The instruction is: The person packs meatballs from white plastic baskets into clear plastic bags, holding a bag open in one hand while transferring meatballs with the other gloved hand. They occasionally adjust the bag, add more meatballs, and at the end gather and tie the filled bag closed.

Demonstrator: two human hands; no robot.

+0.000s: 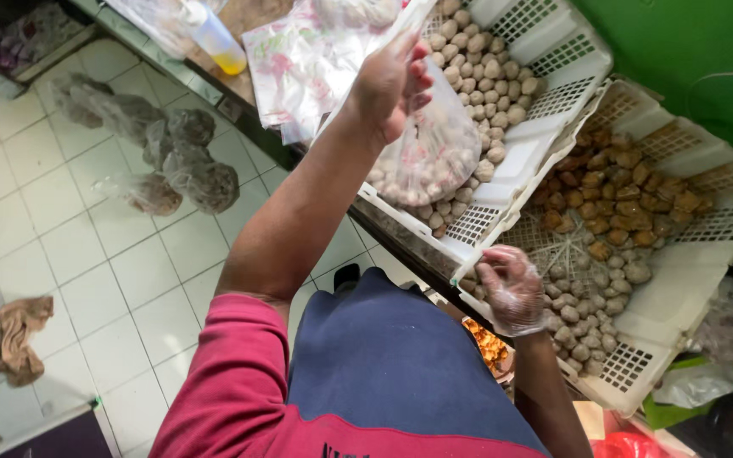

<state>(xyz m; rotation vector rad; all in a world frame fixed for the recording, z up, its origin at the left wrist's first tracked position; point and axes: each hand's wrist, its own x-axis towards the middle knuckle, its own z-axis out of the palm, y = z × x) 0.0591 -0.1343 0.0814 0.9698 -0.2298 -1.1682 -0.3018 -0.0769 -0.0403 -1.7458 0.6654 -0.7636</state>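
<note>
Left hand [390,85] is raised and pinches shut the top of a clear plastic bag [430,153] of pale meatballs, so the bag hangs with its weight low over the upper white crate [553,64]. Right hand [511,288], in a thin plastic glove, reaches into the lower white crate [680,297], fingers curled over grey balls [591,305]; can't tell if it grips any. Brown fried pieces [621,191] fill that crate's far half. 1 heap of filled bags [171,157] lies on the tiled floor [86,280].

Cut off and covered

The right-hand crate [680,280] runs off the right edge; the clear bag [430,153] hides meatballs in the left crate [553,64].
</note>
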